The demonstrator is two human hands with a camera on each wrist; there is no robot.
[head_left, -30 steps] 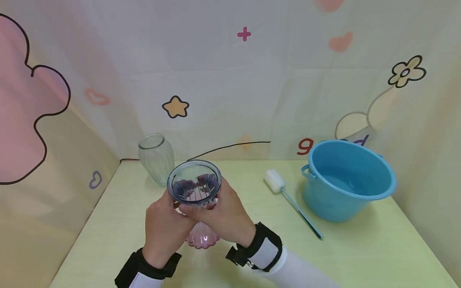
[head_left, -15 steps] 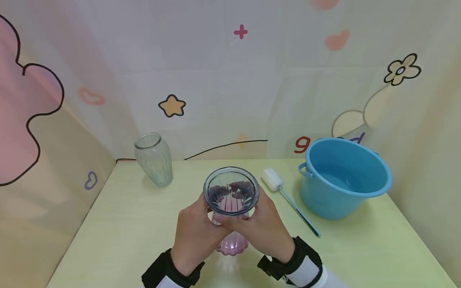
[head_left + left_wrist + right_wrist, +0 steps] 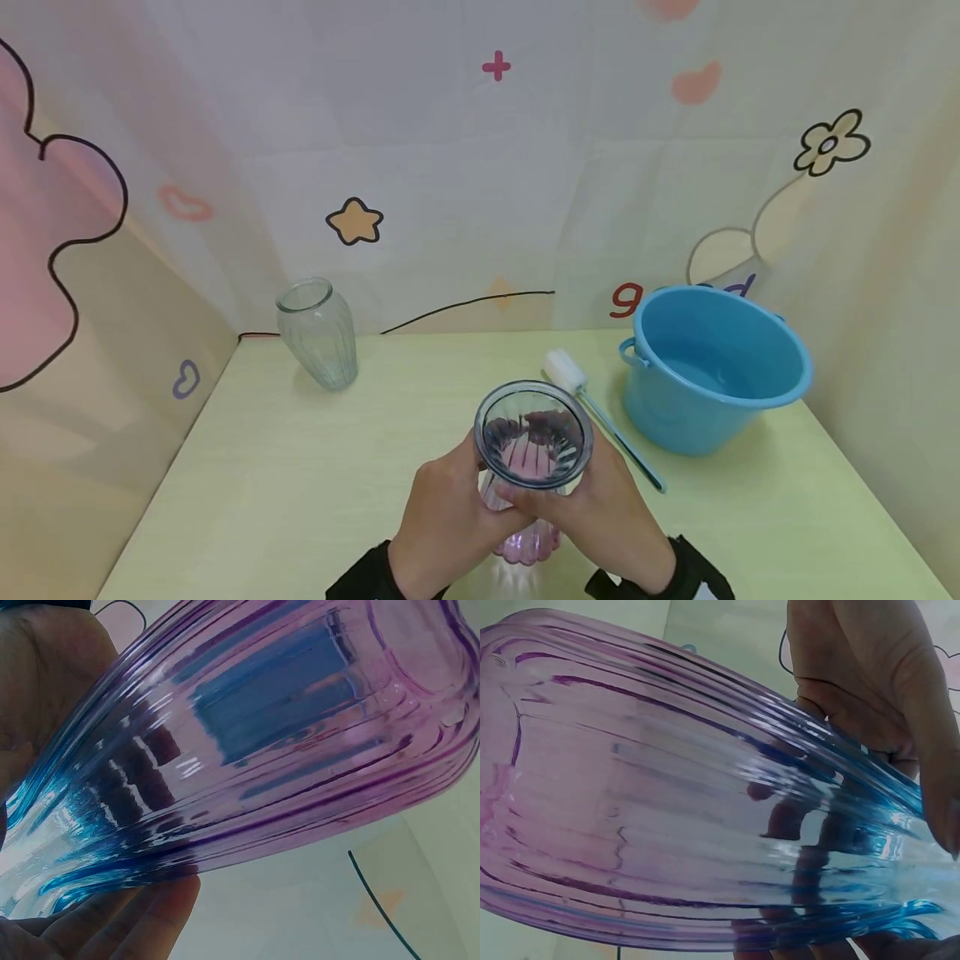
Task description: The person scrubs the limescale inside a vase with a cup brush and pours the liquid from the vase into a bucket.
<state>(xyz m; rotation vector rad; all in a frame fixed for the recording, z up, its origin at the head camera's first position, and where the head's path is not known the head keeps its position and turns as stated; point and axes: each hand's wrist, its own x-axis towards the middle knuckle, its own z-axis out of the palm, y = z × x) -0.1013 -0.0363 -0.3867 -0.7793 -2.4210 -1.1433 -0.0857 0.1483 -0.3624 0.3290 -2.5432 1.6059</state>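
Both hands hold one ribbed glass vase, pink toward its scalloped base and blue toward the neck. My left hand grips it from the left and my right hand from the right, just below the round rim. The thumbs meet on the near side. In the left wrist view, fingers wrap round the blue part of the vase. Through the vase in the right wrist view, curled fingers show on the far side. Whether the base touches the table cannot be told.
A clear glass vase stands at the back left of the pale table. On the right are a light blue bucket and a white-headed sponge brush lying with its handle toward me. A printed cloth hangs behind.
Both hands have carried the pink and blue vase to the right and closer to me. The clear vase, brush and bucket stay put, while the head view shifts slightly.
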